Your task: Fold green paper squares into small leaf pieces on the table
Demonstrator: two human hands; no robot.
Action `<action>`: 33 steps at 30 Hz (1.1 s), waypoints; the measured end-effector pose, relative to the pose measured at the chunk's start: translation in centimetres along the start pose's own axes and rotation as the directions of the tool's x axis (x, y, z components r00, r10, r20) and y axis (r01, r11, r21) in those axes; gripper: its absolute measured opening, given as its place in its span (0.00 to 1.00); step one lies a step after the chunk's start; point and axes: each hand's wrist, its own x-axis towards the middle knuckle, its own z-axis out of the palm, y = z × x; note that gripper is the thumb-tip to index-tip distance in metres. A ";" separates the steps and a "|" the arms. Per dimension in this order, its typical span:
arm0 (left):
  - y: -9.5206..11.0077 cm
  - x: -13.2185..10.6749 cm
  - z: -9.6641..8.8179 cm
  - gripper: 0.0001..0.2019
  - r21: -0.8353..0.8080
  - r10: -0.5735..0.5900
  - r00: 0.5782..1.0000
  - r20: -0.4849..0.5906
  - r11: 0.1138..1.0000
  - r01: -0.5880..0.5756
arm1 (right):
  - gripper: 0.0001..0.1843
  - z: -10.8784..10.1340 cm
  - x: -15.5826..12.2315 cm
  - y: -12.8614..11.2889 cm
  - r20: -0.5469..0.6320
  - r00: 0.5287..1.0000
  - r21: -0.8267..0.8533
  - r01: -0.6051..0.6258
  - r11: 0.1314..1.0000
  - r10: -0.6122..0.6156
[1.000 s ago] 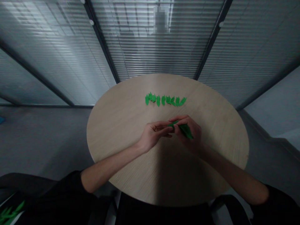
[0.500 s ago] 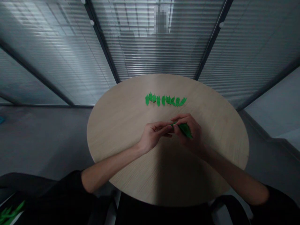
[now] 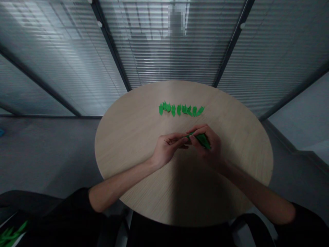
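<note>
As we work across from the left, a small bunch of green leaves pokes into the bottom corner, beside our black left sleeve. Our left hand reaches over the round wooden table, its fingers curled, their tips coming up against the near end of a green strip. Whether they pinch it or only touch it, we cannot tell, since the contact is hidden. Farther out, well beyond the hands, a row of paper leaves lies flat across the table, each piece close against the next.

The strip itself sits just above the table, held in the air between both hands. Our right hand is closed over it, with the fingers wrapped across the top and the thumb hidden. It looks like folded paper or thin card, so we judge it very light and fairly soft: easy to crease, quick to spring open, and likely to slip if pinched at one corner. The firmest hold is probably along the folded length, with the fingers spread — not at the narrow tip, which could bend. Past that hand, our right sleeve enters at the lower edge — and slatted blinds fill the background.
</note>
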 end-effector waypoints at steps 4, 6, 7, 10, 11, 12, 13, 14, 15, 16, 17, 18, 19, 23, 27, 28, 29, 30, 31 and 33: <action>0.0 0.0 0.0 0.20 0.012 0.009 1.000 -0.009 1.000 -0.009 | 0.05 0.1 0.0 -0.2 -0.001 1.000 0.024 -0.030 0.999 0.030; 0.0 0.1 0.0 0.20 0.000 0.015 1.000 -0.007 1.000 -0.015 | 0.05 0.1 0.1 -0.3 -0.004 0.999 0.033 -0.035 0.999 0.035; 0.0 0.1 0.1 0.20 -0.008 0.018 1.000 -0.004 1.000 -0.018 | 0.05 0.2 0.1 -0.3 -0.006 0.999 0.041 -0.040 0.998 0.040; 0.1 0.1 0.2 0.18 -0.030 0.030 1.000 0.001 0.999 -0.030 | 0.05 0.2 0.0 -0.4 -0.021 0.998 0.081 -0.066 0.995 0.067; 0.2 0.1 0.2 0.18 -0.034 0.034 0.999 0.003 0.999 -0.034 | 0.06 0.2 -0.1 -0.5 -0.021 0.996 0.092 -0.086 0.992 0.088; 0.2 0.0 0.2 0.17 -0.037 0.041 0.999 0.005 0.999 -0.040 | 0.07 0.2 -0.1 -0.5 -0.018 0.993 0.100 -0.111 0.989 0.113; 0.3 0.0 0.2 0.16 -0.038 0.049 0.999 0.009 0.998 -0.049 | 0.08 0.1 -0.2 -0.5 -0.013 0.990 0.104 -0.137 0.985 0.139; 0.3 0.0 0.3 0.16 -0.037 0.058 0.998 0.014 0.998 -0.058 | 0.09 0.1 -0.2 -0.5 -0.007 0.987 0.106 -0.162 0.981 0.163; 0.4 -0.1 0.3 0.16 -0.035 0.068 0.998 0.017 0.997 -0.067 | 0.09 0.2 -0.3 -0.4 0.001 0.984 0.111 -0.180 0.977 0.181; 0.4 -0.1 0.3 0.15 -0.033 0.077 0.997 0.019 0.997 -0.076 | 0.10 0.2 -0.3 -0.4 0.005 0.982 0.119 -0.189 0.975 0.190; 0.4 -0.1 0.3 0.15 -0.031 0.084 0.996 0.018 0.996 -0.084 | 0.10 0.2 -0.3 -0.4 0.008 0.981 0.130 -0.192 0.973 0.192; 0.4 -0.1 0.2 0.16 -0.029 0.088 0.996 0.014 0.996 -0.088 | 0.11 0.2 -0.3 -0.3 0.011 0.981 0.141 -0.193 0.971 0.193; 0.4 -0.1 0.2 0.16 -0.027 0.090 0.996 0.006 0.996 -0.090 | 0.11 0.3 -0.4 -0.3 0.016 0.981 0.150 -0.196 0.969 0.196; 0.2 -0.1 0.2 0.18 0.016 0.064 0.997 -0.030 0.998 -0.064 | 0.11 0.3 -0.3 -0.2 0.038 0.979 0.156 -0.202 0.967 0.199; 0.3 0.0 0.1 0.19 0.053 0.054 0.997 -0.054 0.997 -0.051 | 0.06 0.2 -0.2 -0.2 0.038 0.988 0.084 -0.153 0.985 0.150; 0.3 0.0 0.1 0.19 0.056 0.059 0.997 -0.058 0.997 -0.056 | 0.06 0.2 -0.1 -0.2 0.038 0.989 0.084 -0.144 0.986 0.141; 0.3 0.0 0.0 0.19 0.059 0.064 0.996 -0.061 0.996 -0.060 | 0.05 0.2 -0.1 -0.1 0.040 0.990 0.099 -0.140 0.985 0.137; 0.2 0.0 0.0 0.19 0.063 0.070 0.996 -0.064 0.996 -0.066 | 0.05 0.2 -0.1 -0.1 0.042 0.990 0.119 -0.141 0.983 0.137; 0.2 0.0 0.0 0.19 0.068 0.075 0.995 -0.064 0.995 -0.070 | 0.05 0.3 -0.1 -0.1 0.041 0.989 0.137 -0.144 0.980 0.140; 0.1 0.0 0.0 0.19 0.073 0.088 0.994 -0.062 0.994 -0.084 | 0.05 0.4 -0.1 0.0 0.030 0.986 0.161 -0.166 0.973 0.164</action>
